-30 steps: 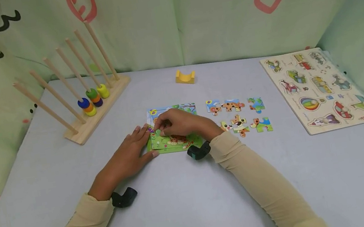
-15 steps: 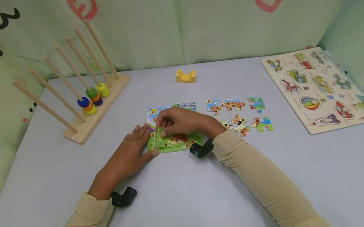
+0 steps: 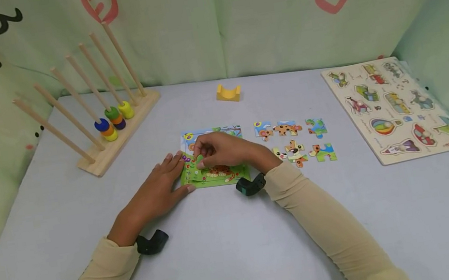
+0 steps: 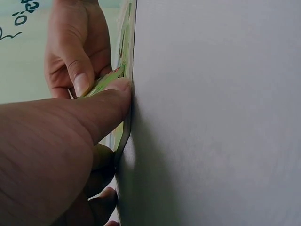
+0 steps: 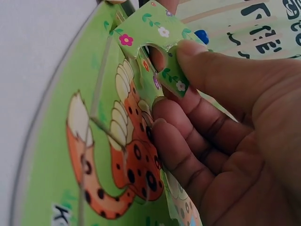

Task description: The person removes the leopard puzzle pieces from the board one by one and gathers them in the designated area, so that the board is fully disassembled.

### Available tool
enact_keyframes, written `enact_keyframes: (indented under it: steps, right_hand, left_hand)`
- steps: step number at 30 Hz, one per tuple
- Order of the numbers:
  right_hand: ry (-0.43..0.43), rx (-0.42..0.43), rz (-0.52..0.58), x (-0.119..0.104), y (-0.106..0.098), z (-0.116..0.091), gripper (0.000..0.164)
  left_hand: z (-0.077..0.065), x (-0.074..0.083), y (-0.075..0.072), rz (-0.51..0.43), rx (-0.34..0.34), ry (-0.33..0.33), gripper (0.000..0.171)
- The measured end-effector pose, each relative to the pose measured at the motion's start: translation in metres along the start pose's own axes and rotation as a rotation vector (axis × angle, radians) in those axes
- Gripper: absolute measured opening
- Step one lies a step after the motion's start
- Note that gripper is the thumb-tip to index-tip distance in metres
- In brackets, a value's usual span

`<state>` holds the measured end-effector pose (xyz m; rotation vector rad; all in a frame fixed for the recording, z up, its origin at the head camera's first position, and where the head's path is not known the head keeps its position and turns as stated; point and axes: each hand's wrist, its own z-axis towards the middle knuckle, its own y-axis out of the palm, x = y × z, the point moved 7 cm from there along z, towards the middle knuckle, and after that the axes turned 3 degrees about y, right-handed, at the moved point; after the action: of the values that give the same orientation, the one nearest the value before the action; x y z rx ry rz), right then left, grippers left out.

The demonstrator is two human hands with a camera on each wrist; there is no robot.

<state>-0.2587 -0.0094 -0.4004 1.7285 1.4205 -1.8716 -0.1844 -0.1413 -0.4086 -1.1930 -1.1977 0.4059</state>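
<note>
My right hand (image 3: 226, 149) pinches a green jigsaw piece with flowers (image 5: 155, 23) between thumb and fingers. In the right wrist view the piece tilts up off the puzzle board (image 5: 42, 188), above a printed spotted animal's tail and paws. Flat at the board's left edge lies my left hand (image 3: 161, 186), its fingers extended and the thumb along the near corner. The left wrist view shows that thumb (image 4: 108, 101) against the board's edge, close to the held piece (image 4: 106, 81). My right hand covers much of the board's middle in the head view.
Several loose jigsaw pieces (image 3: 294, 149) lie right of the board. A wooden peg stand (image 3: 130, 128) with coloured rings is at the left. Behind the board sits a yellow curved block (image 3: 228, 94). A knob puzzle board (image 3: 397, 107) lies at the right.
My right hand has shifted slightly to the right, still pinching the green piece, which now sits more tilted over the board. My left hand has stayed in place.
</note>
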Motion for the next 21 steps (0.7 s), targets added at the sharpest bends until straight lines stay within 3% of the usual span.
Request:
enact_keyframes:
  steps: [15,21]
  right_hand:
    - [-0.011,0.071,0.183,0.005,-0.008,-0.004,0.014]
    - [0.015,0.114,0.182,0.003,-0.016,-0.014,0.018]
  left_hand:
    - [0.000,-0.001,0.001,-0.027,-0.003,0.001,0.073]
    - [0.001,-0.002,0.003,-0.031,-0.003,0.000,0.073]
